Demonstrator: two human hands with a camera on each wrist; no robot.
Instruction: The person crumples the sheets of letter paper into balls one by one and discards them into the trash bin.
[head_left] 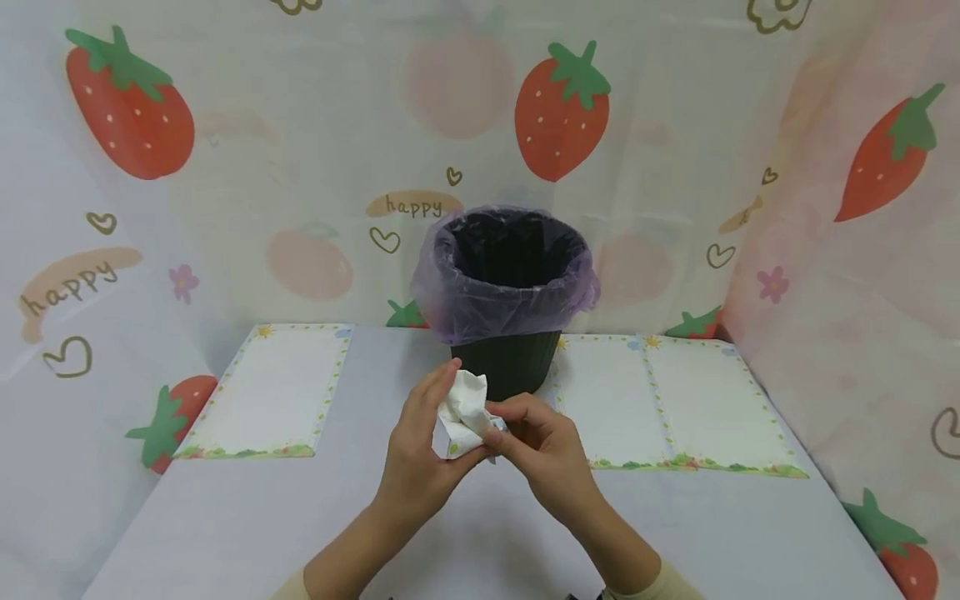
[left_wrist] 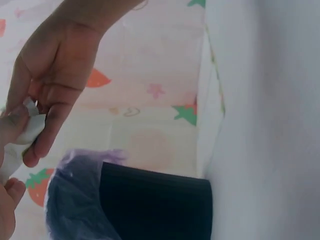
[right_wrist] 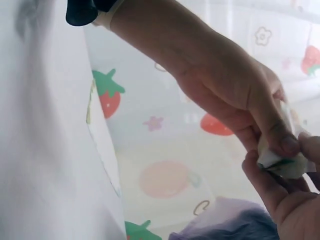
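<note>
A crumpled piece of white paper (head_left: 465, 410) with a bit of coloured print at its lower corner is held in front of the chest, between both hands. My left hand (head_left: 412, 462) holds it from the left, fingers up along its far side and thumb beneath. From the right, my right hand (head_left: 553, 458) pinches its near edge between thumb and fingers. In the left wrist view the folded paper (left_wrist: 31, 131) is partly hidden by fingers. A green printed streak shows on the paper (right_wrist: 290, 167) in the right wrist view.
Just beyond the hands stands a black bin (head_left: 498, 362) lined with a translucent purple bag (head_left: 495, 308). One bordered white sheet (head_left: 270, 392) lies on the white table (head_left: 225, 533) at left. Two more sheets (head_left: 611, 408) lie at right. A strawberry-print curtain (head_left: 337, 125) surrounds the table.
</note>
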